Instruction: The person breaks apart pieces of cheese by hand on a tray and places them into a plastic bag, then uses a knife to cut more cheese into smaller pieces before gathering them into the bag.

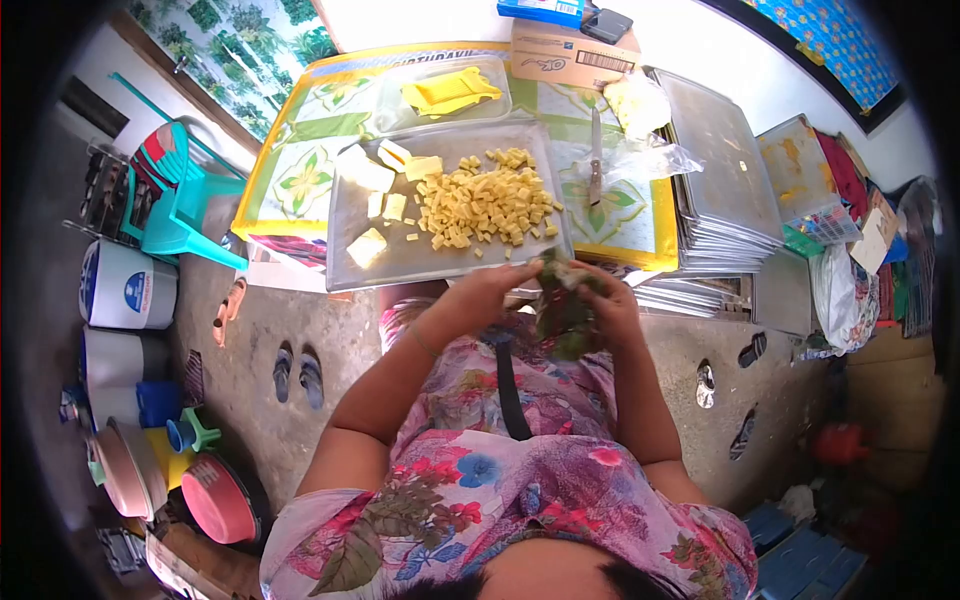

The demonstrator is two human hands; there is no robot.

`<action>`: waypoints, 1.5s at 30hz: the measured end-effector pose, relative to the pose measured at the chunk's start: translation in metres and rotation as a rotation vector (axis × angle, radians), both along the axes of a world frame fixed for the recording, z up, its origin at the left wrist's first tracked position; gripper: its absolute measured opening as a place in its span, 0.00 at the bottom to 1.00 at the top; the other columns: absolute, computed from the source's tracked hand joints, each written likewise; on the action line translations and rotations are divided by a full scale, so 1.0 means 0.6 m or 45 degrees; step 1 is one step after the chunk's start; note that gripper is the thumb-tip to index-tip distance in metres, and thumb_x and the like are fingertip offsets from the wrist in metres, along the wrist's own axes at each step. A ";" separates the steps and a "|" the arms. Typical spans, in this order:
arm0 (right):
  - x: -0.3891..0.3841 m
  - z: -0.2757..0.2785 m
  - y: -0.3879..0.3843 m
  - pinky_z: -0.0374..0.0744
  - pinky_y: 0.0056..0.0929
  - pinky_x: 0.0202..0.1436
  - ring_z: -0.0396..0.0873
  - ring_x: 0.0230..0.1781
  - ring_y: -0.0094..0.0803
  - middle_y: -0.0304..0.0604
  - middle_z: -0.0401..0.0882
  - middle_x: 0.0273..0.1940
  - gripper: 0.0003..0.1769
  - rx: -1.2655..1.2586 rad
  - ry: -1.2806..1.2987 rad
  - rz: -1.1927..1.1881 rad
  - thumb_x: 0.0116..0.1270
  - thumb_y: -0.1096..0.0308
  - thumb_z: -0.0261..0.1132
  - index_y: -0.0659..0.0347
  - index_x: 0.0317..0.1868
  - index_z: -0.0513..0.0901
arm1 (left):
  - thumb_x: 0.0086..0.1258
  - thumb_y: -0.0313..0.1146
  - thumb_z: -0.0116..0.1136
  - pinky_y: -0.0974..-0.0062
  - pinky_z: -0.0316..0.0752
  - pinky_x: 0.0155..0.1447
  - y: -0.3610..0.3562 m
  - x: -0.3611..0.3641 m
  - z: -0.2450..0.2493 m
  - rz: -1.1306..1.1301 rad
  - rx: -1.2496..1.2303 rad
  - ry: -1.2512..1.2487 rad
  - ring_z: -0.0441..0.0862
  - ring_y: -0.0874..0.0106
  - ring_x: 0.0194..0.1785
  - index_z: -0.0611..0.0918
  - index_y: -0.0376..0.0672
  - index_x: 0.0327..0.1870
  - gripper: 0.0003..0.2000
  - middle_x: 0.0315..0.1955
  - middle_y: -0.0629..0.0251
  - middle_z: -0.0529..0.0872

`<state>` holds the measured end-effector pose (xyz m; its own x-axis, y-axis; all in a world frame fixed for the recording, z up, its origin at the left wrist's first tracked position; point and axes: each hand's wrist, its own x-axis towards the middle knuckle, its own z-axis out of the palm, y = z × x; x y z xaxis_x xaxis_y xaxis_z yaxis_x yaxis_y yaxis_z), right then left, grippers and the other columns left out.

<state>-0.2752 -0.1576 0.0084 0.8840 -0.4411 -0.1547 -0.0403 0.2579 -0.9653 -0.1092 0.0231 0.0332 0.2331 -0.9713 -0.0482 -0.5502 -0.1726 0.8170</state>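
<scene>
Dark green cloth [566,325], apparently, at the tray's [341,240] near edge, above the lap. Left hand [492,294] and right hand [612,305] both pinch it. Step looks like wiping fingers; using the knife [596,165] would call for freeing one hand.

The single head-worn view looked forward and steeply down from above the wearer's torso [500,470], with the left hand [482,298] and right hand [612,303] fairly near, the bench [288,215] beyond, and floor [250,350] curving around in a wide, round-edged field.
</scene>
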 end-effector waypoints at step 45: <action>-0.033 0.049 0.015 0.33 0.57 0.74 0.65 0.68 0.36 0.44 0.73 0.61 0.43 -1.116 -0.022 0.640 0.52 0.65 0.73 0.52 0.69 0.64 | 0.64 0.27 0.61 0.76 0.74 0.55 -0.026 -0.091 -0.004 0.089 0.129 1.373 0.77 0.76 0.50 0.73 0.39 0.59 0.21 0.49 0.67 0.80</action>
<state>-0.2950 -0.1485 0.0380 0.9977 0.0311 0.0601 0.0669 -0.5855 -0.8079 -0.1641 0.0076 0.0307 0.0745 -0.9375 -0.3398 0.4624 -0.2695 0.8448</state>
